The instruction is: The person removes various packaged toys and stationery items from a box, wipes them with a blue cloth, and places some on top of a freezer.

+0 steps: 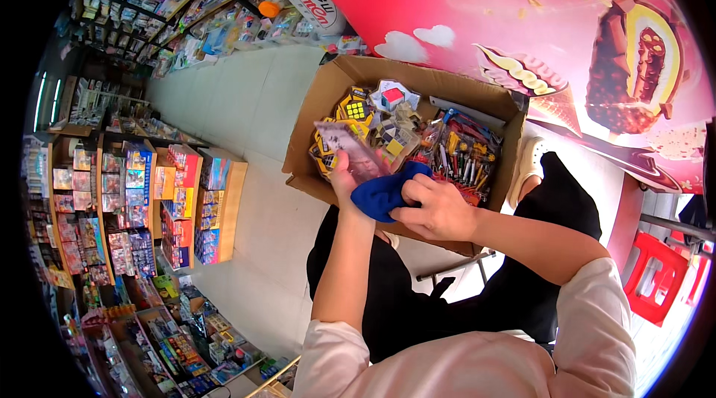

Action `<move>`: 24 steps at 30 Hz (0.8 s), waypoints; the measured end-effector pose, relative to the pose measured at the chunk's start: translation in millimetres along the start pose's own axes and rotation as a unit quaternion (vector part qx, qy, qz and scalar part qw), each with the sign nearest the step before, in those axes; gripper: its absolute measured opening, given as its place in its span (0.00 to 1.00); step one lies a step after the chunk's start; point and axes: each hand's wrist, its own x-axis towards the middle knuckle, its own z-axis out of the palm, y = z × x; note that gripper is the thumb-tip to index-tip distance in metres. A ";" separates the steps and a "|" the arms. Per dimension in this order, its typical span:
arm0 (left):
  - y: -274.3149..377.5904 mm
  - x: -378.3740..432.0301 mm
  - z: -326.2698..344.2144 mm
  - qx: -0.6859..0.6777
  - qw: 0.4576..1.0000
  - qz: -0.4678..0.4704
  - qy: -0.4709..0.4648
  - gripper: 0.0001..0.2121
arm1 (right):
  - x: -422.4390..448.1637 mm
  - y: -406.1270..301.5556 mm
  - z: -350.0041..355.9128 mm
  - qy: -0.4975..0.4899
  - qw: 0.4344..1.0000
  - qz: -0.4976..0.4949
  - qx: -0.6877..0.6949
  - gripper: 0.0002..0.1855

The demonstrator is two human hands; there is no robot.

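Observation:
My left hand (342,177) holds a flat, clear-wrapped package (358,153) with a pinkish, dark-speckled face, tilted above an open cardboard box (310,124). Bunched in my right hand (433,208) is a blue cloth (380,197), which lies against the package's lower end and covers part of it. Inside the box, puzzle-cube packs (356,111) with yellow and black card fill the left side. Another pack shows a red-topped cube (392,97). Many small wrapped items, pen-like in shape (453,152), crowd the right side.
A pink ice-cream panel (425,1) rises right behind the box. Shelves of boxed goods (128,191) stand to the left across the tiled floor (257,185). My legs in black trousers flank the box's near side. A red plastic stool (654,280) is at right.

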 end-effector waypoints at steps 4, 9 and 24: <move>15.5 -3.2 0.4 -0.015 1.000 0.022 0.005 0.22 | -11.9 17.7 -3.5 -0.034 0.999 0.009 -0.038 0.10; 14.9 -16.5 11.6 0.031 0.997 0.055 -0.043 0.23 | -43.1 42.1 -2.8 -0.090 0.943 0.311 -0.071 0.08; -29.0 -14.6 13.9 0.062 0.986 -0.072 -0.137 0.31 | 1.6 0.4 0.1 0.034 0.996 0.086 0.003 0.13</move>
